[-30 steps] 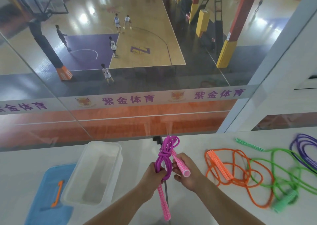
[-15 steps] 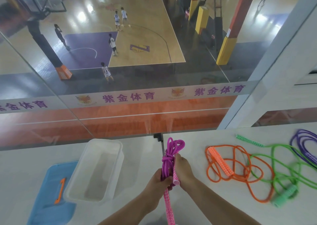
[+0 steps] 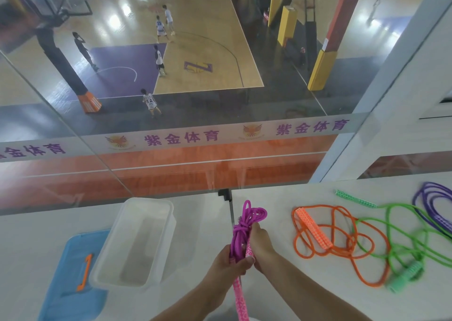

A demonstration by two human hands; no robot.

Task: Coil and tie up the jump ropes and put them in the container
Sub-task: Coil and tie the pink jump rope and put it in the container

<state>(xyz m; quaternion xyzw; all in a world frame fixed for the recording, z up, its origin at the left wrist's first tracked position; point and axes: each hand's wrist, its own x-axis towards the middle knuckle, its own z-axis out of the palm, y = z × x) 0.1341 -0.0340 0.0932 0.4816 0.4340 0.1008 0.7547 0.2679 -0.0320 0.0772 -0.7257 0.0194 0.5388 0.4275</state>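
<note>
Holding the bundled magenta plastic jump rope with its pink patterned handles upright over the white table, left hand wrapped round the lower part of the bundle, right hand gripping it from the other side beside the upper handle; judging by the cord wound across the coil, finishing the tie on this first rope. Next, probably snugging the wrap tight, then carrying the bundle left and lowering it into the translucent rectangular plastic container standing near, partly over a blue lid with an orange clip. Waiting loose on the right: orange cord jump rope, green cord jump rope overlapping it, purple cord jump rope cut off by the frame edge. Hiding the knot itself behind fingers; lower pink handle running out of view at the bottom; green handle blurred
</note>
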